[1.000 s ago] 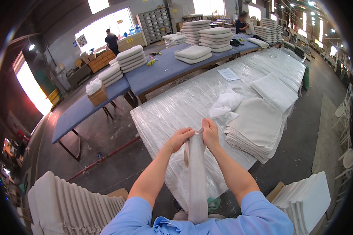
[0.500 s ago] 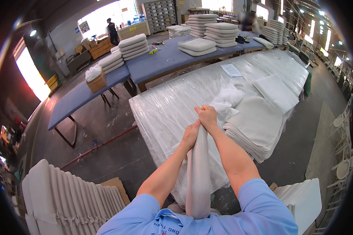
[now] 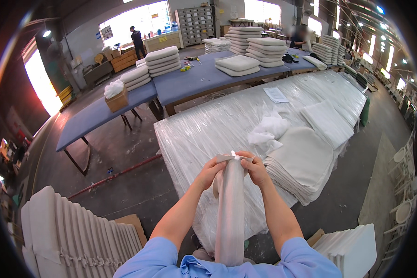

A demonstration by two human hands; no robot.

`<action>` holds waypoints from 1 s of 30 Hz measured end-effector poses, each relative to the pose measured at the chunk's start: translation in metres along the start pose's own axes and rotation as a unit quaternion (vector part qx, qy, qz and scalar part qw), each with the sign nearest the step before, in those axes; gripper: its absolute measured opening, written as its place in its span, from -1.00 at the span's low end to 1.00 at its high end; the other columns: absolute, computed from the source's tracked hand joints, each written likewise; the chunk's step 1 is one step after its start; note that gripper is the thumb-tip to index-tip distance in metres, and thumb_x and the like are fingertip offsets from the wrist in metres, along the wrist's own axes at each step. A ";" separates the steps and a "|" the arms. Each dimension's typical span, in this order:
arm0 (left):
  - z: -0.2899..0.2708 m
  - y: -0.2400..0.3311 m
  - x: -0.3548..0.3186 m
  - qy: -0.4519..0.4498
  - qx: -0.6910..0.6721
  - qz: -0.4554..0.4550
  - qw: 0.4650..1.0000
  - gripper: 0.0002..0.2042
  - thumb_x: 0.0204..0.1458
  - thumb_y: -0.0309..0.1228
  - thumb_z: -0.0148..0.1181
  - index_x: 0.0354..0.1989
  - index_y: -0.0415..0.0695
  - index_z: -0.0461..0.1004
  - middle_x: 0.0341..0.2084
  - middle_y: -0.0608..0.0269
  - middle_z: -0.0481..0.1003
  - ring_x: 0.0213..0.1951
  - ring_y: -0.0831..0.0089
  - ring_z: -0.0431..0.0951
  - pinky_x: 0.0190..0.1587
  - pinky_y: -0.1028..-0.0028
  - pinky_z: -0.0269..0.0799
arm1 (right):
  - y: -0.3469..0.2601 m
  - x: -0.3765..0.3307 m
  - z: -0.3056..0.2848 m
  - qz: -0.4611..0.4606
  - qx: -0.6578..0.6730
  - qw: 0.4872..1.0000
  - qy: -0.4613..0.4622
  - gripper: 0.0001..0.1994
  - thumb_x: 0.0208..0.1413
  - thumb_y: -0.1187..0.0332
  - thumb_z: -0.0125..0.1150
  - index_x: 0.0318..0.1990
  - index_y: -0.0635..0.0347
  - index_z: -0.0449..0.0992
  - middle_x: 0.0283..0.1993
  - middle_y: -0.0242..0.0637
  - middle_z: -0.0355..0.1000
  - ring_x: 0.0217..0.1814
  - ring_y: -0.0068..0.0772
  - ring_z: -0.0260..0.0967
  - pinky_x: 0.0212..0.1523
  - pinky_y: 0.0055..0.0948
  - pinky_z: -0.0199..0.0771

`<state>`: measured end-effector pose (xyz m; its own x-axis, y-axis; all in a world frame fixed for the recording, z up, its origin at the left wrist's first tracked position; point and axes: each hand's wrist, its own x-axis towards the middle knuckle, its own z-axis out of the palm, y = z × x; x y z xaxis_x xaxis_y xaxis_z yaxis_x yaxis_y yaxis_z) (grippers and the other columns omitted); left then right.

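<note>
A light grey fabric-covered cushion point(image 3: 230, 208) stands on edge between my forearms, its near end against my front. My left hand point(image 3: 211, 172) pinches one side of the cover's far edge, and my right hand point(image 3: 256, 169) pinches the other side. Between my fingertips the edge is pulled out flat, with a small white bit point(image 3: 235, 155) poking up at its middle. I cannot make out what that bit is. Just right of my right hand lies a stack of flat grey fabric covers point(image 3: 306, 150). Beyond it is a crumpled white cloth point(image 3: 268, 129).
A plastic-wrapped table point(image 3: 199, 123) spreads ahead, bearing a paper sheet point(image 3: 276, 95) and folded white fabric point(image 3: 329, 123). Blue tables point(image 3: 190, 88) behind carry cushion stacks point(image 3: 266, 48). Rows of cushions stand at lower left point(image 3: 74, 231) and white panels point(image 3: 352, 250) at lower right. Two people are farther back.
My hands have moved nearer to me and apart from a tight grip together. They now spread the cover's edge, and the white bit has come into view.
</note>
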<state>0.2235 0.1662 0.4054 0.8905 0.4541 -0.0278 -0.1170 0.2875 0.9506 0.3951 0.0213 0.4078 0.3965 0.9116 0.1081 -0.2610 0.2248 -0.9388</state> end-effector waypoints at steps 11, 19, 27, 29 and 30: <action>0.012 0.013 0.008 0.150 0.186 0.174 0.955 -0.82 0.35 -0.37 0.10 -0.14 -0.21 0.58 -0.34 0.40 0.56 -0.24 0.64 0.47 -0.15 0.51 0.43 | 0.010 0.014 0.018 -0.071 -0.109 0.991 0.032 -0.64 0.40 0.12 0.11 -0.08 0.27 0.66 -0.08 -0.31 0.58 -0.03 -0.48 0.44 0.06 -0.44 0.39; 0.029 0.016 0.027 0.191 0.139 0.211 0.949 -0.81 0.38 -0.37 0.01 -0.16 -0.18 0.53 -0.43 0.44 0.44 -0.36 0.67 0.32 -0.28 0.55 0.30 | 0.020 0.016 0.031 -0.014 -0.094 0.990 0.106 -0.60 0.44 0.05 0.05 -0.28 0.16 0.61 -0.40 -0.59 0.43 -0.36 -0.73 0.27 -0.30 -0.56 0.29; 0.046 0.035 0.053 0.268 0.182 0.177 0.930 -0.78 0.39 -0.35 0.00 -0.02 -0.16 0.55 -0.54 0.44 0.35 -0.47 0.65 0.28 -0.36 0.51 0.26 | 0.014 0.009 0.033 0.044 -0.081 0.989 0.117 -0.63 0.44 0.04 0.05 -0.24 0.13 0.59 -0.34 -0.60 0.43 -0.32 -0.74 0.27 -0.27 -0.57 0.28; 0.045 0.036 0.061 0.289 0.193 0.207 0.915 -0.76 0.39 -0.32 -0.01 0.00 -0.16 0.55 -0.58 0.41 0.36 -0.50 0.62 0.29 -0.38 0.47 0.28 | 0.015 0.009 0.040 0.050 -0.070 0.989 0.124 -0.64 0.43 0.07 0.05 -0.24 0.14 0.59 -0.33 -0.60 0.43 -0.32 -0.74 0.28 -0.27 -0.57 0.28; 0.041 0.037 0.064 0.297 0.207 0.238 0.901 -0.74 0.39 -0.31 -0.01 0.01 -0.16 0.56 -0.58 0.38 0.37 -0.51 0.60 0.30 -0.39 0.46 0.30 | 0.015 0.010 0.046 0.054 -0.062 0.989 0.125 -0.65 0.43 0.09 0.05 -0.25 0.14 0.59 -0.33 -0.59 0.44 -0.32 -0.74 0.28 -0.27 -0.56 0.28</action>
<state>0.2945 0.1710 0.4515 0.3760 0.8493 0.3707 -0.1405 -0.3431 0.9287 0.3551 0.0494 0.4101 0.5818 0.8108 -0.0640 -0.2104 0.0740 -0.9748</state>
